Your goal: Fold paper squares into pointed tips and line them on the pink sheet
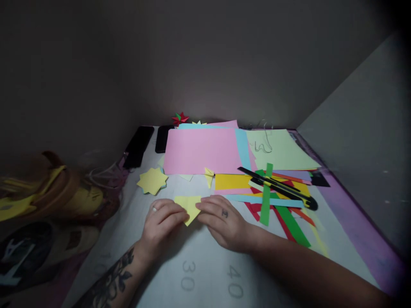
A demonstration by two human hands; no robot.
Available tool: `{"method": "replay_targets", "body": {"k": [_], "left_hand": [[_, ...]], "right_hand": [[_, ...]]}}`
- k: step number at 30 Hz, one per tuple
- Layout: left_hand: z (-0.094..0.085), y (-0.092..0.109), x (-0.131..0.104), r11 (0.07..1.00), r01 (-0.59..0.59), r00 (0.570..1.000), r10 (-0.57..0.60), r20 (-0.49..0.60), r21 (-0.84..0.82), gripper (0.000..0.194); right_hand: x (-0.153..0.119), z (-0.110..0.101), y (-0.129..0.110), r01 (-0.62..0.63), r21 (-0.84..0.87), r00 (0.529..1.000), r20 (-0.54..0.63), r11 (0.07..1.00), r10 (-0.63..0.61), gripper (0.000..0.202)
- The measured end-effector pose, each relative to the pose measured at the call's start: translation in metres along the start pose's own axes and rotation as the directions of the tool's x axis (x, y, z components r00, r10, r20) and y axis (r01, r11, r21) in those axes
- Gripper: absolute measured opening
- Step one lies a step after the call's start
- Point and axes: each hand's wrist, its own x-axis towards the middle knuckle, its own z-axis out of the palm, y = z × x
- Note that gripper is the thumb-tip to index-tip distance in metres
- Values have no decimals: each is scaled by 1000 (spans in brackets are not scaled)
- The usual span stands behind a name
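Between my two hands is a small piece of yellow paper (pixel 189 207), folded so that its near end comes to a point. My left hand (pixel 163 222), with a ring on one finger, pinches its left side. On the right side, the fingers of my right hand (pixel 224 221) are closed on the same paper. Both thumbs are mostly hidden. Just beyond my left hand lies a yellow many-pointed paper star (pixel 152 181), with a bluish layer under its edge. A small folded yellow paper scrap (pixel 209 176) rests beyond my right hand.
A black cutter knife (pixel 279 187) lies over coloured paper strips (pixel 289 218) at the right. Pink sheets (pixel 202 152) and pale green sheets (pixel 282 149) are behind. Two dark phones (pixel 139 145) lie at the back left, near a red-green paper star (pixel 180 118). Pots (pixel 73 188) stand left.
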Motion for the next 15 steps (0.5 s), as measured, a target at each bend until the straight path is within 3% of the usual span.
{"method": "replay_targets", "body": {"k": [3,8,10,12,15], "left_hand": [[0,3,3,997,-42,999,41,-12,-65,12],[3,8,7,979,-51,995,66,73,-198,16],[4,11,6,972,49,990,-17,140,-228,15],[6,15,4,947,218,964,-171,204,-237,13],[10,20,3,837,492,848,-398,349,-239,8]], "right_hand": [[1,2,2,-21,88,993,-114,996,31,35],[4,0,-1,10,89,994,-107,996,-1,25],[5,0,-3,-41,178,993,-106,983,60,17],[7,2,-5,-172,315,975,-82,933,207,10],[8,8,-7,-466,423,865,31,777,501,8]]}}
